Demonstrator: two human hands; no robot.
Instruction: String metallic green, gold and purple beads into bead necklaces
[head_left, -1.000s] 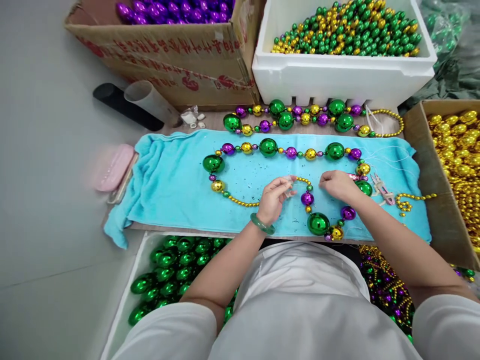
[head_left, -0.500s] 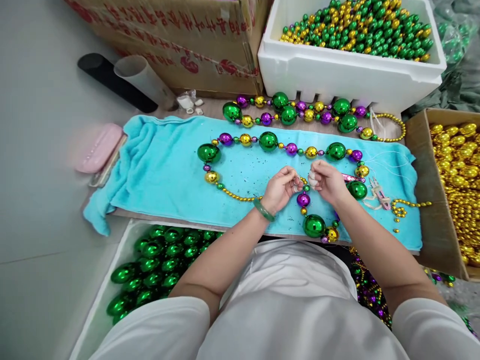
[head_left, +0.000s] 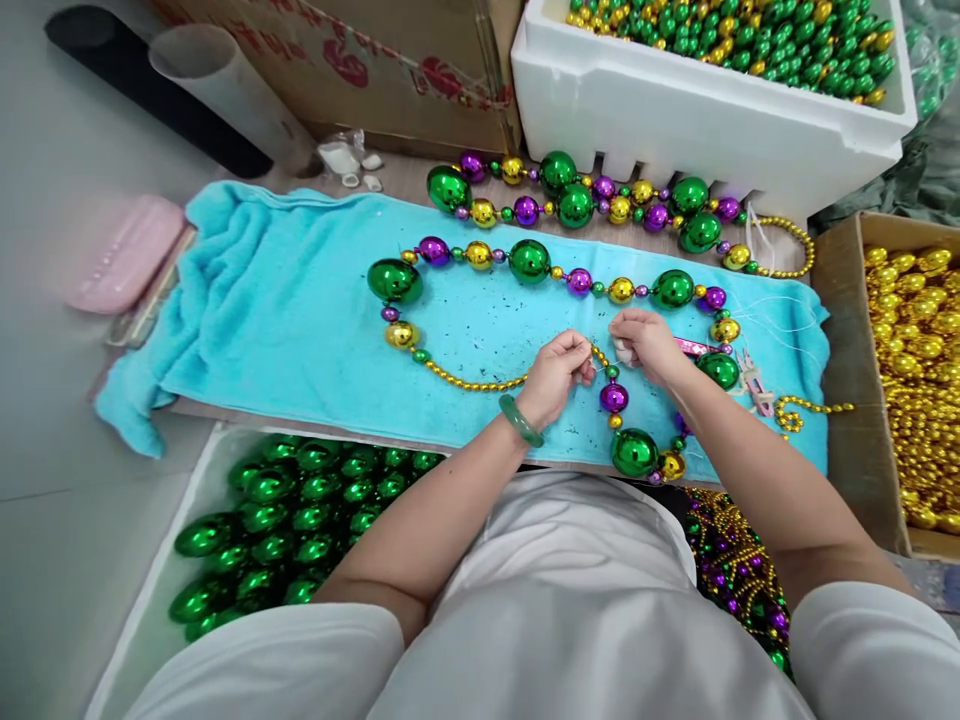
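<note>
A bead necklace (head_left: 529, 262) of large green, purple and gold beads lies in a loop on a turquoise towel (head_left: 300, 300). My left hand (head_left: 559, 372), with a green bangle on its wrist, pinches the small gold beads where the strand meets a green and a purple bead. Just to its right, my right hand (head_left: 646, 342) is closed, with white coverings on some fingertips; what it pinches is too fine to see. Pink-handled snips (head_left: 757, 385) lie right of the necklace, beside a short gold bead strand (head_left: 795, 412).
Another bead necklace (head_left: 575, 206) lies behind the towel. At the back stand a white foam box (head_left: 705, 110) of beads and a cardboard box (head_left: 405, 70). A carton (head_left: 855, 400) of gold beads is at right; green balls (head_left: 270, 485) fill a front-left bin. A pink case (head_left: 127, 250) sits left.
The camera view has shifted. My right hand has turned, its fingers now pointing more to the left, and the gold beads between my hands show more clearly. My left hand keeps its pinch.
</note>
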